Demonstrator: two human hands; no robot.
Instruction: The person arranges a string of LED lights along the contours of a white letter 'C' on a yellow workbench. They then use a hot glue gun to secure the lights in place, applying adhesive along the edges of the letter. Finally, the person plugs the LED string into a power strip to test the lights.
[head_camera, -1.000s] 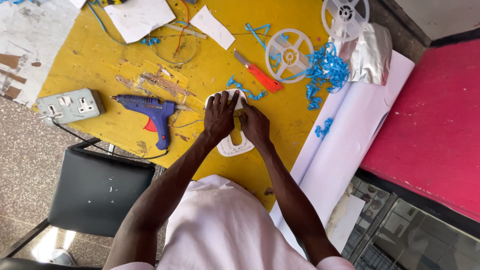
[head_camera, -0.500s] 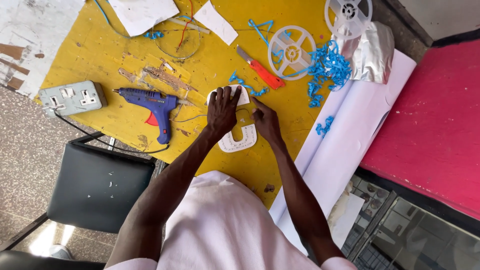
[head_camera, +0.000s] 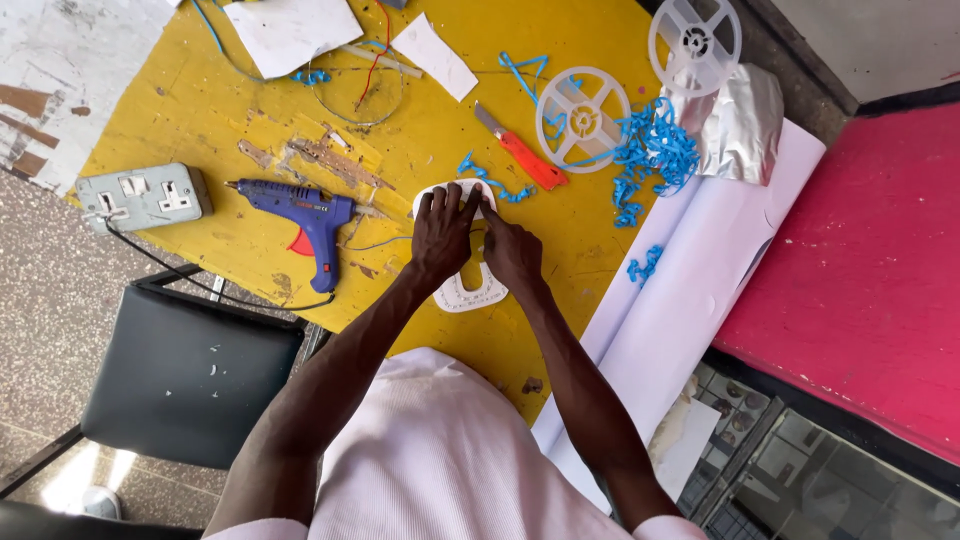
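Filling the upper left and centre of the frame, a yellow, scuffed tabletop (head_camera: 250, 110) carries everything. At right, a wide roll of white paper (head_camera: 700, 290) runs diagonally, edged by a pink-red board (head_camera: 860, 260). Lower left: a black chair seat (head_camera: 190, 370). Upper right: crumpled silver foil (head_camera: 740, 125), two white plastic spoked reels (head_camera: 583, 118), and a tangle of blue plastic strip (head_camera: 650, 160) between them. Left of centre lies a blue glue gun (head_camera: 300, 210), with a grey double socket block (head_camera: 140, 195) at the table's left edge. An orange-handled utility knife (head_camera: 525, 155) lies just above centre. At centre sits a flat white horseshoe-shaped cut-out (head_camera: 465, 292). Left hand (head_camera: 442, 235): fingers extended, close together, pressed flat on the cut-out's upper part, nothing gripped. Right hand (head_camera: 512, 250): fingers loosely curled, tips on the cut-out just beside the left hand; whether anything is pinched, I cannot tell.
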